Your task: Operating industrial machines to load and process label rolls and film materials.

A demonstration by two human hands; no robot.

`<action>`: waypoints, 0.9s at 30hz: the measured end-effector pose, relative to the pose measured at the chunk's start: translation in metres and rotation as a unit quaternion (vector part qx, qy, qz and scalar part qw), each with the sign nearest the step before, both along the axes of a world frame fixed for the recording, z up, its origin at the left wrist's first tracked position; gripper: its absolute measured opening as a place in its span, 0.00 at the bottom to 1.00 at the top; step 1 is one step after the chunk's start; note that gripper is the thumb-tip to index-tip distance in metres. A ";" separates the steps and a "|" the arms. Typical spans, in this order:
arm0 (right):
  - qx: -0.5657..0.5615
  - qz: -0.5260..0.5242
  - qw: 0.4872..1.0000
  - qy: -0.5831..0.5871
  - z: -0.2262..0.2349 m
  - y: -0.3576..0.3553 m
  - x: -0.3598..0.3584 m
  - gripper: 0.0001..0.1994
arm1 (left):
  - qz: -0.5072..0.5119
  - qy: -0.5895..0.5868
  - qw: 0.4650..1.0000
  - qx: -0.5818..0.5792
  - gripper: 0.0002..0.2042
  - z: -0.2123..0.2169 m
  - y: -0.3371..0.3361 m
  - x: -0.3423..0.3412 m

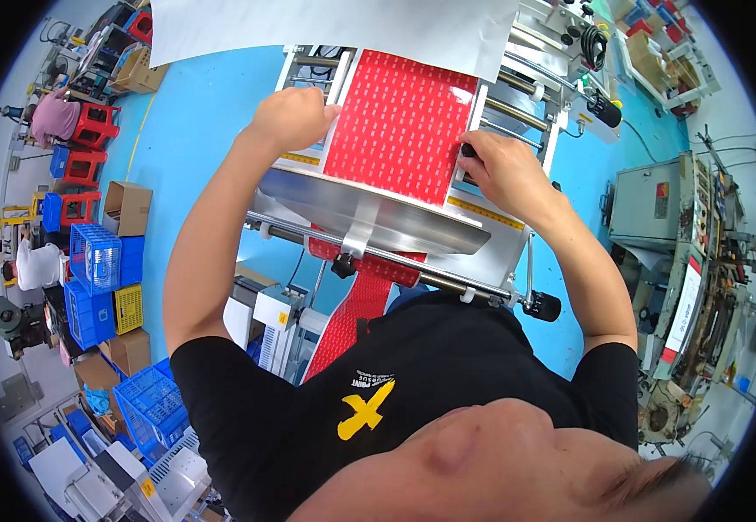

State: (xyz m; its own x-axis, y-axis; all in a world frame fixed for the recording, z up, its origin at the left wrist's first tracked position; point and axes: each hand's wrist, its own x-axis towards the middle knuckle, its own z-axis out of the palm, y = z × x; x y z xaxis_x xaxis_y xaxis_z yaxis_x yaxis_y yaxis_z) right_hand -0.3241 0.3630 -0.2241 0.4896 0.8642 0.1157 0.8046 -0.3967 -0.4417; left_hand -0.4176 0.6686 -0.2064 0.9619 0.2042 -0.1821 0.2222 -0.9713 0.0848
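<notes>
Nearest the camera, the person's own head and black shirt fill the lower edge and hide whatever lies directly beneath them, including the lower run of the red film strip point(352, 317), which slips out of sight behind the shirt. Beyond that, a shiny metal plate point(369, 213) and a thin roller bar point(395, 261) cross between the two forearms, and the strip passes under them, so that stretch of it cannot be seen. Farther on, the red printed film point(400, 126) lies flat on the machine bed between both hands. The left hand point(291, 117) is curled into a loose fist at the film's left edge, its fingers tucked under so the grip cannot be made out. The right hand point(500, 165) presses at the film's right edge, fingers narrow around a small black knob point(467, 151) that is mostly covered. Past both hands, a white sheet point(334, 30) overlaps the far end of the film and is cut off by the picture's top. Left of the left hand, blue crates point(95, 257) and red stools point(95, 126) bend toward the rim.
</notes>
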 end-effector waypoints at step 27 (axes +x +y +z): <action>0.039 -0.027 0.999 -0.022 0.026 -0.022 -0.010 0.13 | -0.166 -0.117 0.979 0.033 0.11 -0.007 0.001 -0.009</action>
State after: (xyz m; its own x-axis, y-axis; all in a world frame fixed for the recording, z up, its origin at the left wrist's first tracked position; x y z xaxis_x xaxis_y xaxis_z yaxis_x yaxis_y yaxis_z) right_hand -0.3345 0.3406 -0.1978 0.5285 0.8240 0.2042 0.8022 -0.4060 -0.4377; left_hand -0.4265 0.6700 -0.2134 0.9910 -0.1224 0.0547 -0.1241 -0.9918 0.0308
